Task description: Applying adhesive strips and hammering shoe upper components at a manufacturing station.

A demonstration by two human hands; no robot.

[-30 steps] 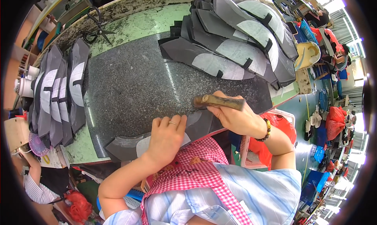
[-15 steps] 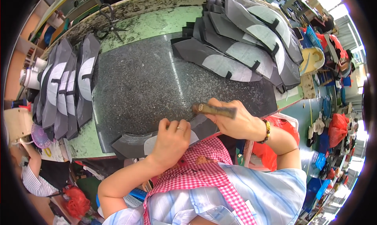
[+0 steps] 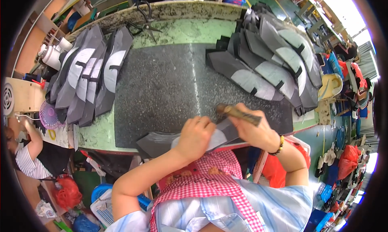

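A dark grey cut piece with a pale inset (image 3: 161, 139) lies at the near edge of a black speckled work mat (image 3: 169, 82). My left hand (image 3: 196, 135) presses flat on that piece, fingers spread over the pale part. My right hand (image 3: 254, 129) is closed around a brown-handled tool (image 3: 238, 113), whose tip points left toward the piece just past my left fingers. Part of the piece is hidden under both hands.
A fanned stack of similar grey pieces (image 3: 87, 76) lies left of the mat, a larger pile (image 3: 275, 60) at the right. Scissors (image 3: 145, 17) rest on the green table's (image 3: 178, 29) far side. Another person (image 3: 28, 151) sits lower left; a small fan (image 3: 49, 114) stands there.
My right hand with the tool has shifted slightly left along the piece, and my left hand stays pressed on it. The view has tilted a little.
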